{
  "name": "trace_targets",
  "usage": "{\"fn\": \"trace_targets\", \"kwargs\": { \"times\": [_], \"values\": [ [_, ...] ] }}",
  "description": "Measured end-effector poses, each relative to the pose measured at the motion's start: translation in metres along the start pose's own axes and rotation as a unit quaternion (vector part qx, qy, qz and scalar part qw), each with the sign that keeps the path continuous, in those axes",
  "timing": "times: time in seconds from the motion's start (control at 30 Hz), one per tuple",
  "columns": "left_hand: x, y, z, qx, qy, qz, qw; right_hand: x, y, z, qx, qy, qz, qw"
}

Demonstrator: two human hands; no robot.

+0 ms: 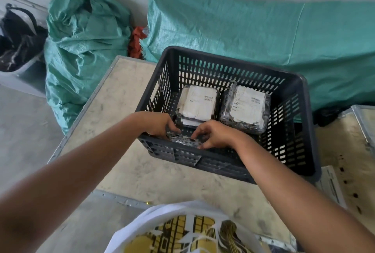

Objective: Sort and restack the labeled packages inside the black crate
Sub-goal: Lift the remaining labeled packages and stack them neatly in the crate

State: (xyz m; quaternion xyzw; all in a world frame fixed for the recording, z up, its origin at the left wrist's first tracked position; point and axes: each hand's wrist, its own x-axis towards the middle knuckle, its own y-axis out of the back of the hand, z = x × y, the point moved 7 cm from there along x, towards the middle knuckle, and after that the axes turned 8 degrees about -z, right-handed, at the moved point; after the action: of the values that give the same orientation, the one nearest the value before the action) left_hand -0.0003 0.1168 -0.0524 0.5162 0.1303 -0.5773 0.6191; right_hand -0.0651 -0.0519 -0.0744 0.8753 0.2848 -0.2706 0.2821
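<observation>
The black slotted crate [300, 110] stands on a low pale board [113, 94]. Two plastic-wrapped packages with white labels lie side by side at its far end: a left package [197, 103] on a small stack and a right package [246, 108]. Both hands reach over the near wall. My left hand [160, 124] and my right hand [213, 134] grip a dark shiny wrapped package [185, 141] low at the near end. The near wall and my fingers hide most of that package.
Green woven sacks [85, 49] and a green tarp-covered bulk [253, 29] lie behind the crate against the wall. A grey bin with dark items [18, 49] sits far left. More pale boards [349, 151] lie to the right.
</observation>
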Motion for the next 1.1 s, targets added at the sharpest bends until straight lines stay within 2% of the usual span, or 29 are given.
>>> {"fn": "trace_targets", "kwargs": {
  "times": [0.17,0.27,0.33,0.5,0.6,0.7,0.8,0.93,1.0,1.1],
  "values": [
    [0.006,-0.002,-0.004,-0.031,0.005,0.022,0.999,0.005,-0.007,0.0,0.014,0.027,0.003,1.0],
    [0.01,0.002,-0.004,-0.051,0.025,0.064,0.996,-0.002,0.004,0.003,0.037,0.041,0.056,0.997],
    [0.012,0.005,-0.002,-0.027,0.047,0.092,0.994,-0.005,0.009,0.003,0.016,0.047,0.08,0.996],
    [0.014,0.007,-0.002,-0.001,0.05,0.11,0.993,0.001,0.008,-0.005,-0.051,0.045,0.073,0.995],
    [0.012,0.011,-0.002,0.011,0.039,0.125,0.991,-0.004,0.014,-0.008,-0.047,0.055,0.097,0.993],
    [0.006,0.022,0.003,-0.039,-0.007,0.18,0.983,-0.022,0.029,-0.012,-0.037,0.093,0.142,0.985],
    [-0.007,0.035,0.012,-0.066,-0.048,0.283,0.956,-0.045,0.048,-0.017,-0.033,0.107,0.198,0.974],
    [-0.04,0.047,0.034,-0.11,-0.176,0.418,0.884,-0.085,0.077,-0.032,-0.025,0.128,0.247,0.96],
    [-0.056,0.054,0.04,-0.164,-0.227,0.435,0.855,-0.106,0.092,-0.043,0.005,0.148,0.262,0.954],
    [-0.074,0.061,0.053,-0.172,-0.266,0.426,0.847,-0.133,0.113,-0.061,0.071,0.206,0.268,0.938]
  ]
}}
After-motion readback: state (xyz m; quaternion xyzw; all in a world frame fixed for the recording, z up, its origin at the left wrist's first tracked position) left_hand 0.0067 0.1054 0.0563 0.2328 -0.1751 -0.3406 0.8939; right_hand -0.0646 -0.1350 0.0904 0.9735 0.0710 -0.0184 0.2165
